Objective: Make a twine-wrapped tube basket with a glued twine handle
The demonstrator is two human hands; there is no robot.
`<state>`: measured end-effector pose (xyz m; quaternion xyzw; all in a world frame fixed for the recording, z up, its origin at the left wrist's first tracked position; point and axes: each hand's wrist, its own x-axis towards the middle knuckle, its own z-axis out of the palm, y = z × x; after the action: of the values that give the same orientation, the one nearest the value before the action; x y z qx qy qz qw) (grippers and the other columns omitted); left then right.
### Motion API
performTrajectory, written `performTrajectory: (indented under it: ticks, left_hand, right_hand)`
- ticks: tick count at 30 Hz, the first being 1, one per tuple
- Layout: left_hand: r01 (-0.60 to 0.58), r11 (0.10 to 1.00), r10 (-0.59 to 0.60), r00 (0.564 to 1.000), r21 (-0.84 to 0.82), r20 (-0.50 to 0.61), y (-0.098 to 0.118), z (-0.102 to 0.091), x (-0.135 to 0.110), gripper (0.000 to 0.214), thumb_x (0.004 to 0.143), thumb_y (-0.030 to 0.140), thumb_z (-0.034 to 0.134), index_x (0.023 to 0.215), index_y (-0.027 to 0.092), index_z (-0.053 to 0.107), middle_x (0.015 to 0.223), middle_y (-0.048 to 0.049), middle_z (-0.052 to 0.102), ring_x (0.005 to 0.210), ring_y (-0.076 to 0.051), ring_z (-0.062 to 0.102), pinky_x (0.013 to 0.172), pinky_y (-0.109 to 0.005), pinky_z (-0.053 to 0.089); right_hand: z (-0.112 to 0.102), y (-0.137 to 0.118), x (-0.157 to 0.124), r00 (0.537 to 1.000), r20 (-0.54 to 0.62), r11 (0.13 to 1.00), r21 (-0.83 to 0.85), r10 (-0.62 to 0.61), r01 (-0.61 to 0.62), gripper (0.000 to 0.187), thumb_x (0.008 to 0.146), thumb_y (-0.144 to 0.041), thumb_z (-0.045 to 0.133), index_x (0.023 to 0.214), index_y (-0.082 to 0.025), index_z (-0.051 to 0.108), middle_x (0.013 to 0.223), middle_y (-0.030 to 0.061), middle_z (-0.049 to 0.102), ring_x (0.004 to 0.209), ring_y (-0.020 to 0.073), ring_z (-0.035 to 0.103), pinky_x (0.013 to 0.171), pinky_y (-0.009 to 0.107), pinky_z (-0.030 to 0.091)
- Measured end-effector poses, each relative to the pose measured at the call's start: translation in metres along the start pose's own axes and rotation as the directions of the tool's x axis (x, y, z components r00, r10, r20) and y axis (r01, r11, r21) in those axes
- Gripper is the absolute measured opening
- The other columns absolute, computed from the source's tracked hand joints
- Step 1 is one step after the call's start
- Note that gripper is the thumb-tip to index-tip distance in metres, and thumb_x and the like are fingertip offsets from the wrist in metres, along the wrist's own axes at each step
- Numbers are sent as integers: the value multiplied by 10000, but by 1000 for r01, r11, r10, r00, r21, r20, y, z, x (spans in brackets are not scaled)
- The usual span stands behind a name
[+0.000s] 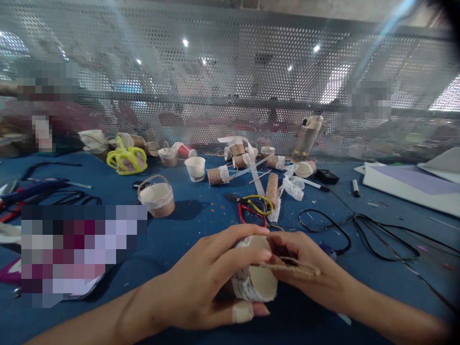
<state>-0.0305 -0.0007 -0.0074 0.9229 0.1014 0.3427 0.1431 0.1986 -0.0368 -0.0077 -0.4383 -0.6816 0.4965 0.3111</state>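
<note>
In the head view, the lace-banded cup [264, 285] is in the person's hands at the near edge of the blue table [201, 235], tilted so that its pale inside faces right. The left hand [219, 273] has its grip closed around this cup from the left, fingers over the rim and thumb underneath; a pale strip [242, 311] wraps that thumb. The right hand [305, 268] is at the cup's right side, its fingers curled in by the rim; I cannot tell whether its grip pinches the rim or the twine. The twine [294, 269] runs across the cup's mouth and over the right hand.

Just beyond the lace-banded cup lie scissors [240, 200] with red and yellow handles, and past them, slightly right, a brown roll [272, 188] beside crumpled white lace [294, 186]. To the cup's left and farther back stands a small basket [163, 207] with a twine handle; beyond that basket, still left of the cup, are a white paper cup [195, 170] and a yellow openwork piece [125, 162]. To the cup's right, a black cable [381, 254] loops over the table; farther back on that side are a black box [327, 176] and a clear bottle [308, 136].
</note>
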Motion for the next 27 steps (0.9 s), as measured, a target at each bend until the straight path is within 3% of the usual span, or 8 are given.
performTrajectory:
  ticks: [4,11,17,22,27]
  left_hand:
    - [-33,999,33,999,13,3,1,0,1,529,915,417,678,1334,213,428,1394,-181,546,1283,-273,577,1005,-383,539]
    - [-24,999,24,1000,-31,14,2,-3,3,508,905,434,688,1295,220,441,1375,-182,553,1250,-285,599,952,-377,560]
    - [-24,991,26,1000,-135,12,0,-2,3,394,898,351,708,1193,224,479,1333,-160,573,1286,-294,558,938,-375,551]
    - [52,982,-45,998,-180,44,1,-3,3,425,875,309,742,1191,236,466,1382,-162,531,1260,-292,571,921,-377,554]
    - [58,969,-46,998,-240,53,4,-7,3,188,970,271,575,1133,205,510,1330,-158,546,1250,-280,559,917,-365,543]
  right_hand:
    - [-1,-2,-1,1000,19,1000,21,18,-18,428,875,-583,627,747,-192,510,700,-21,447,691,145,430,608,240,396]
    - [0,-3,-2,994,94,985,160,53,-68,380,849,-517,700,821,-181,523,758,-26,473,679,120,389,603,232,353]
    - [-1,4,-4,999,39,1000,-18,-3,3,393,932,-513,614,767,-192,459,727,-45,389,652,106,314,549,227,271]
    - [-2,0,-3,1000,23,997,-72,-10,12,443,960,-528,568,721,-205,382,691,-58,335,629,102,279,537,232,249]
    - [-2,2,-4,997,-8,994,-81,-72,72,406,981,-481,542,728,-202,389,705,-54,335,635,105,273,536,235,238]
